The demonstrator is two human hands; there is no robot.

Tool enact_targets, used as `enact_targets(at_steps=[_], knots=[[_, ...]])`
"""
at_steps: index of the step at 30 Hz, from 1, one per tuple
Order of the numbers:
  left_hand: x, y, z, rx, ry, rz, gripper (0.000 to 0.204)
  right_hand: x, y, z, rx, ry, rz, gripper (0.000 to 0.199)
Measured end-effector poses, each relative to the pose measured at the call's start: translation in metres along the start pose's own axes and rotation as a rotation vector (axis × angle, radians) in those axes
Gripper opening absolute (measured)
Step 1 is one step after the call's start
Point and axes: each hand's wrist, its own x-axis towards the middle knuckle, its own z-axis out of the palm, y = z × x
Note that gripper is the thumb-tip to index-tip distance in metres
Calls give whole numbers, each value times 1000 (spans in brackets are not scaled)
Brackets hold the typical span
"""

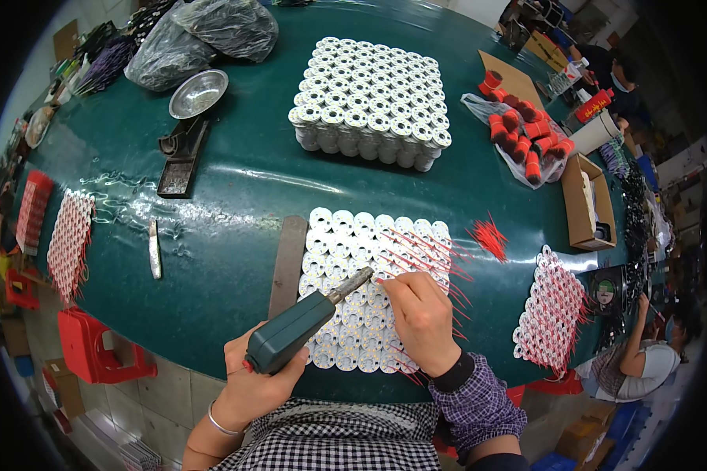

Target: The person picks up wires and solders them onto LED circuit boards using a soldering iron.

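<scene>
My left hand is wrapped round a dark green soldering gun, its metal barrel pointing up and right over a panel of round white LED boards. At the barrel's tip, my right hand pinches a thin red wire against one board. More red wires stick out from the boards on the panel's right side. A flat brown bar lies along the panel's left edge. Just right of the panel rests a loose bunch of red wires.
Beyond the panel stands a tall stack of white round boards. A metal bowl on a dark stand and a knife lie left. Wired panels sit at both sides. Right are bundled red wires and a cardboard box.
</scene>
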Motion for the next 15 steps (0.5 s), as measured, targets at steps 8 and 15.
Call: enact_targets(at_steps=[8, 15], knots=[[3, -5, 2, 46, -14, 55, 19, -1, 1, 2, -18, 0, 3, 24], [3, -4, 3, 111, -32, 51, 16, -1, 2, 1, -22, 6, -1, 23]])
